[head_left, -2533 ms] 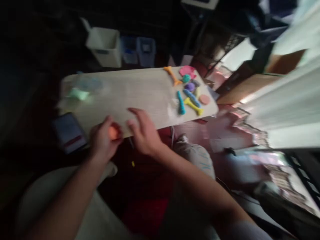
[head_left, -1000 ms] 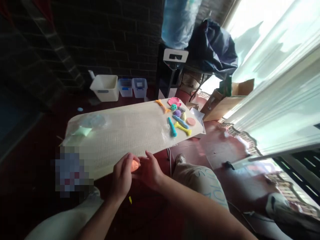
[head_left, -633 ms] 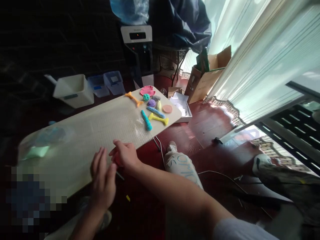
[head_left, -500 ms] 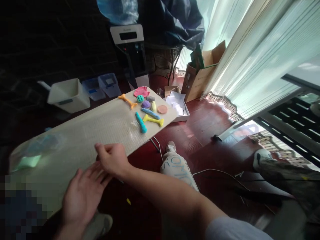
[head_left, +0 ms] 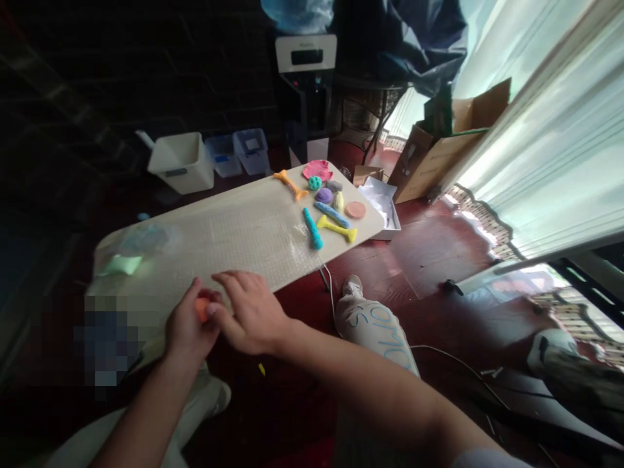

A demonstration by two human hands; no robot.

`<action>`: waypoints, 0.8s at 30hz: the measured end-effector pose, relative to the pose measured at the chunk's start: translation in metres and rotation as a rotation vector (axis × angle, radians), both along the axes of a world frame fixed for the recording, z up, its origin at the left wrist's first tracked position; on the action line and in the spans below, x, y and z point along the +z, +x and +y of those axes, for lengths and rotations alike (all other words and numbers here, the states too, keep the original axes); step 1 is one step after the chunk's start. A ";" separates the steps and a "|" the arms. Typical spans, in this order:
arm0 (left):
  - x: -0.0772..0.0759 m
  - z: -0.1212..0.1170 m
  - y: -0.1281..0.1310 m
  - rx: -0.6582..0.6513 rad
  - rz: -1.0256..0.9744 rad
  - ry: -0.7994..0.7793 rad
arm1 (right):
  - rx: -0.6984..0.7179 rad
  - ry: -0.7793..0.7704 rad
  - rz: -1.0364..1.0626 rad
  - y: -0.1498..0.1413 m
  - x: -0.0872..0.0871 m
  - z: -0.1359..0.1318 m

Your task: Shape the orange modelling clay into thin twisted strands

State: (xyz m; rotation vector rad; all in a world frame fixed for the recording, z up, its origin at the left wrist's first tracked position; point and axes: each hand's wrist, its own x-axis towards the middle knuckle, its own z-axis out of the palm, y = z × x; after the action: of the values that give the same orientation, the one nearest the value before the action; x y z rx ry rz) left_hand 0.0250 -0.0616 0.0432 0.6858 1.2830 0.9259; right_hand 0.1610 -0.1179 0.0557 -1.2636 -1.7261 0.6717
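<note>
A small orange lump of what looks like modelling clay (head_left: 201,309) sits between my hands, just off the table's near edge. My left hand (head_left: 188,328) is curled around it, palm up. The thumb of my right hand (head_left: 253,315) presses on the lump's side, its bent fingers arching over; part of the lump is hidden by them. On the table's far right end lie clay pieces: an orange bone shape (head_left: 291,185), a yellow bone shape (head_left: 337,229), a teal stick (head_left: 312,229), a blue stick (head_left: 332,214), a purple dome (head_left: 324,195) and a pink disc (head_left: 355,210).
Clear plastic film covers the long table (head_left: 234,224); a pale green piece (head_left: 123,264) lies at its left end. Beyond are a white bin (head_left: 180,162), a water dispenser (head_left: 306,84) and a cardboard box (head_left: 433,159). A cable (head_left: 453,354) crosses the floor.
My right hand has opened out of its closed pose over my left palm and turned, thumb now on the orange lump, which has come into view. My left hand has curled. The view has swung left.
</note>
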 end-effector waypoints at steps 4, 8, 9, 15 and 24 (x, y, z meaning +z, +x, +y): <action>-0.008 0.008 -0.010 0.091 -0.161 -0.059 | -0.116 -0.263 0.347 -0.003 -0.019 0.022; -0.011 0.015 -0.018 0.057 -0.209 -0.002 | -0.094 -0.517 0.688 -0.014 -0.032 0.033; -0.010 0.018 -0.022 0.060 -0.232 0.009 | -0.094 -0.531 0.735 -0.016 -0.033 0.035; 0.001 0.033 -0.052 0.015 -0.418 0.081 | -0.167 -0.603 0.864 -0.015 -0.042 0.047; -0.015 -0.001 -0.039 -0.366 0.190 0.634 | -0.002 -0.923 1.268 -0.020 -0.035 0.045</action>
State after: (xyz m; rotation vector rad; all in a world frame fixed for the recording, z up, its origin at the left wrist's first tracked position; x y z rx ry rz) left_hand -0.0136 -0.0629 0.0279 1.4812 0.9667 0.9773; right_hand 0.1415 -0.0727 0.0202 -0.9379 -0.3157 1.8644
